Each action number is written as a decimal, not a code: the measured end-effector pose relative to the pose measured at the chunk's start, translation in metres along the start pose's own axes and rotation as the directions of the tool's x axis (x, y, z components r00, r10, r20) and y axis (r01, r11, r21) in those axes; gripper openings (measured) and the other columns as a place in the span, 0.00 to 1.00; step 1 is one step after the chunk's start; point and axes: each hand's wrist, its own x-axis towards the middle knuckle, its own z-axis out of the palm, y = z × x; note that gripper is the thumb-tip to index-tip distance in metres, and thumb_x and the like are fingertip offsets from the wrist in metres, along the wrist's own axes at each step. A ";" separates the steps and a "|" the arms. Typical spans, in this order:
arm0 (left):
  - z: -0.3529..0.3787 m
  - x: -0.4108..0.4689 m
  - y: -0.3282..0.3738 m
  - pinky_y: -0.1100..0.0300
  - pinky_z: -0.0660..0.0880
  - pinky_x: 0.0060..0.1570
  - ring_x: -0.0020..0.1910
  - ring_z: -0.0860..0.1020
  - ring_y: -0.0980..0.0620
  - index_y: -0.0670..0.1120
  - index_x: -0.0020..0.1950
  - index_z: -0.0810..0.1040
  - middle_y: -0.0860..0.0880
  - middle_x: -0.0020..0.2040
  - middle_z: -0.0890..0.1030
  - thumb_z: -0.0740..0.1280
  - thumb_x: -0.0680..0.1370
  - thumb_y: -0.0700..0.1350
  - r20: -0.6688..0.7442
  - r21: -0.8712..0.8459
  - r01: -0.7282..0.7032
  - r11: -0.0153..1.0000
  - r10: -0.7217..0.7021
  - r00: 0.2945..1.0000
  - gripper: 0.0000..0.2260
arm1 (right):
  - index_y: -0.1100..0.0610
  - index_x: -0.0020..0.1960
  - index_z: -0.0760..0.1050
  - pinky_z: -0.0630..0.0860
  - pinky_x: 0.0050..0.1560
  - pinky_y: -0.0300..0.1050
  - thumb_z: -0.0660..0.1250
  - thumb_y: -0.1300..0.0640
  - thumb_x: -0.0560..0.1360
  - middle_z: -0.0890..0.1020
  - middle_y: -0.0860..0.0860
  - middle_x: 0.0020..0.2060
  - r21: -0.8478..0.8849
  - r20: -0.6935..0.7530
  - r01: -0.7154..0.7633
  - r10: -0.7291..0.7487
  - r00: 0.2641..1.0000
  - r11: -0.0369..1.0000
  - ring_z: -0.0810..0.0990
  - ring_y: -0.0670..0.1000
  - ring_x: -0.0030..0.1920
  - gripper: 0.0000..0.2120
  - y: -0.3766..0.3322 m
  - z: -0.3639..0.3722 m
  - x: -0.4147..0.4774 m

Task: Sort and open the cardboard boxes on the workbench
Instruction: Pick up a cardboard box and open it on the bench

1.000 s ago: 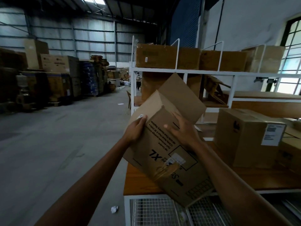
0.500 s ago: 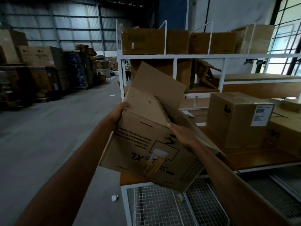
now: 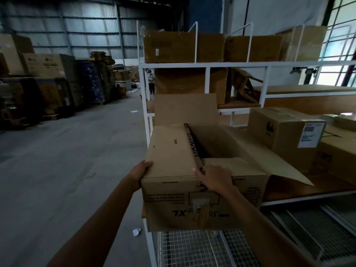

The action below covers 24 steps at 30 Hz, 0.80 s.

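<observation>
A brown cardboard box [image 3: 169, 151] printed with an upside-down "XL" sits level at the left end of the wooden workbench [image 3: 289, 191]. Its top is open, with one flap standing up at the back and another splayed to the right. My left hand [image 3: 143, 170] grips its near left top corner. On the near top edge, beside a strip of striped tape, my right hand [image 3: 213, 178] holds the rim. A sealed box with a white label [image 3: 283, 135] stands on the bench to the right. Another box [image 3: 339, 157] lies beyond it.
White metal shelving above the bench holds several brown boxes [image 3: 183, 47]. A wire mesh shelf [image 3: 192, 247] runs under the bench. Crumpled paper [image 3: 136, 232] lies on the concrete floor. Stacked cartons [image 3: 48, 83] line the left wall. A person [image 3: 151, 81] stands far off.
The box has swung from tilted in the air to level at the bench edge with its open top up. Both hands have shifted to its near top edge.
</observation>
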 end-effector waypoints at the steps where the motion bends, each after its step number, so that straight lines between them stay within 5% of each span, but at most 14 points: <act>1: 0.003 0.002 0.001 0.48 0.77 0.50 0.53 0.79 0.40 0.38 0.70 0.70 0.37 0.61 0.78 0.62 0.81 0.44 -0.009 0.028 -0.029 0.999 0.029 1.000 0.19 | 0.53 0.51 0.78 0.70 0.58 0.57 0.43 0.27 0.76 0.81 0.54 0.51 -0.006 -0.003 -0.007 0.007 1.000 1.000 0.79 0.58 0.52 0.35 0.002 0.000 0.000; 6: 0.019 0.004 0.005 0.58 0.74 0.46 0.52 0.78 0.46 0.42 0.65 0.75 0.41 0.60 0.79 0.60 0.82 0.43 -0.032 0.355 -0.229 0.906 0.257 0.966 0.13 | 0.51 0.44 0.75 0.74 0.52 0.52 0.47 0.28 0.76 0.81 0.52 0.43 0.076 0.029 -0.021 0.019 0.999 0.997 0.79 0.55 0.45 0.31 0.013 -0.004 0.003; 10: 0.027 0.001 0.013 0.52 0.71 0.56 0.59 0.74 0.44 0.45 0.61 0.74 0.45 0.59 0.75 0.56 0.84 0.48 0.139 0.762 -0.371 0.530 0.426 0.894 0.12 | 0.56 0.43 0.77 0.74 0.43 0.47 0.59 0.36 0.77 0.81 0.51 0.39 0.358 0.013 -0.097 0.099 0.995 0.929 0.79 0.53 0.40 0.23 0.006 -0.014 0.006; 13: 0.037 -0.003 0.017 0.51 0.73 0.55 0.53 0.74 0.45 0.43 0.56 0.74 0.43 0.55 0.75 0.54 0.84 0.48 0.322 0.838 -0.455 0.300 0.401 0.858 0.13 | 0.61 0.44 0.80 0.72 0.38 0.45 0.65 0.48 0.77 0.83 0.56 0.40 0.654 -0.077 -0.082 0.174 0.982 0.752 0.81 0.54 0.39 0.16 -0.013 -0.025 0.008; 15: 0.041 -0.010 0.023 0.55 0.73 0.50 0.48 0.75 0.50 0.44 0.55 0.74 0.45 0.52 0.76 0.54 0.84 0.50 0.324 0.814 -0.466 0.346 0.396 0.859 0.13 | 0.60 0.45 0.80 0.77 0.42 0.50 0.65 0.49 0.75 0.84 0.56 0.39 0.768 -0.118 -0.053 0.222 0.968 0.638 0.82 0.56 0.41 0.13 -0.029 -0.031 0.010; 18: 0.043 -0.025 0.044 0.59 0.72 0.45 0.42 0.76 0.55 0.47 0.50 0.76 0.50 0.44 0.78 0.54 0.84 0.52 0.256 0.669 -0.467 0.578 0.410 0.875 0.15 | 0.58 0.45 0.78 0.81 0.46 0.62 0.67 0.52 0.75 0.83 0.55 0.41 0.876 -0.149 0.001 0.267 0.952 0.483 0.83 0.58 0.43 0.08 -0.054 -0.038 0.016; 21: 0.040 -0.038 0.081 0.59 0.74 0.49 0.53 0.78 0.52 0.45 0.61 0.77 0.49 0.54 0.80 0.55 0.84 0.54 0.193 0.399 -0.469 0.788 0.428 0.883 0.18 | 0.51 0.57 0.77 0.81 0.53 0.58 0.69 0.55 0.77 0.83 0.51 0.52 0.930 -0.148 0.062 0.215 0.965 0.363 0.82 0.51 0.51 0.09 -0.083 -0.050 0.016; 24: 0.038 -0.049 0.129 0.52 0.77 0.55 0.55 0.81 0.49 0.48 0.63 0.77 0.47 0.56 0.83 0.54 0.84 0.56 0.170 0.242 -0.502 0.830 0.473 0.864 0.18 | 0.49 0.66 0.73 0.80 0.57 0.50 0.69 0.52 0.77 0.82 0.46 0.58 0.904 -0.232 0.181 0.088 0.969 0.388 0.81 0.46 0.57 0.18 -0.113 -0.055 0.013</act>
